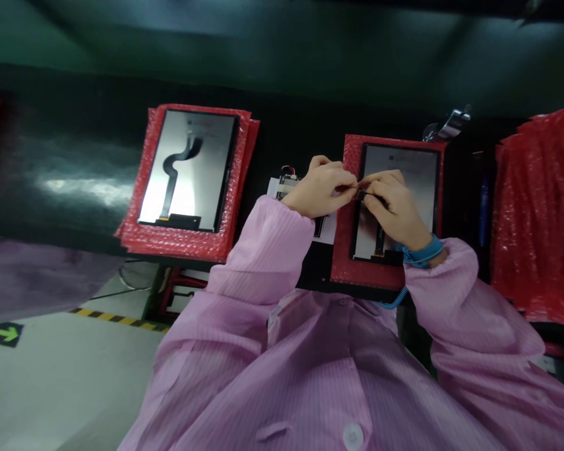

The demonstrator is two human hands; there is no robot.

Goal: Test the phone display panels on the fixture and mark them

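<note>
A display panel (404,163) lies back side up on a red bubble-wrap bag (343,266) in front of me. From its lower edge a black flex cable (380,241) runs upward under my right hand (395,203). The fingers of that hand are closed in a pinch on the cable's dark end. My left hand (326,186) meets it there from the left, thumb and fingertips pinched at the same end. The exact contact is small and partly covered by the fingers. A circuit board (289,181) on a white sheet shows partly behind my left hand.
Another display panel (192,163) with a curved flex cable rests on stacked red bubble-wrap bags (183,247) to the left. More red bags (538,219) are piled at right, beside a blue pen (484,210). A shiny metal object (454,123) stands behind. A blue wrist strap (423,252) circles my right wrist.
</note>
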